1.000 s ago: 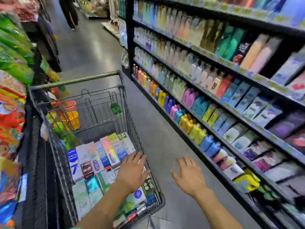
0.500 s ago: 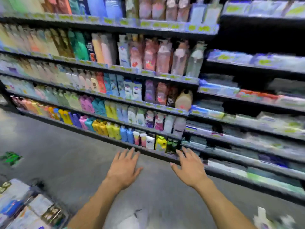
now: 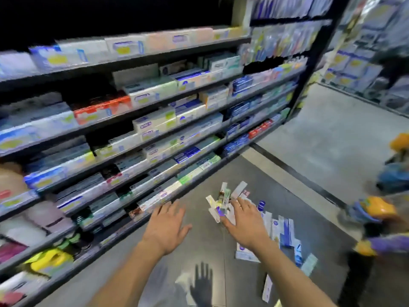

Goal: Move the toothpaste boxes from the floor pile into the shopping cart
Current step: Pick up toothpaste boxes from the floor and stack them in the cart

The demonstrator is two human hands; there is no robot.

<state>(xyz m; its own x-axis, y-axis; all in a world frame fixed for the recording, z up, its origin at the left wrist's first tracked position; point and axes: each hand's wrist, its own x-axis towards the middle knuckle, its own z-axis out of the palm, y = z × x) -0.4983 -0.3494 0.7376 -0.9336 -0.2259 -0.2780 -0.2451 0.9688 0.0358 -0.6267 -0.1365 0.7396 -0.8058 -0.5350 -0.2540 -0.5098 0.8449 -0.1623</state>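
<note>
A pile of toothpaste boxes (image 3: 281,229) lies scattered on the grey floor, mostly white and blue, some leaning on each other at the pile's far end (image 3: 223,199). My right hand (image 3: 244,224) hovers over the pile with its fingers spread, holding nothing. My left hand (image 3: 167,227) is stretched out beside it, above bare floor to the left of the pile, fingers also spread and holding nothing. The shopping cart is out of view.
Dark shelves (image 3: 137,138) full of boxed toothpaste run along the left, reaching down to floor level. Blurred yellow, blue and purple goods (image 3: 376,211) stand at the right edge. A dark strip (image 3: 296,173) crosses the floor behind the pile.
The view has swung right, from the cart past the bottle shelves to the floor pile. My left hand left the cart; both hands stay spread, now over the pile.
</note>
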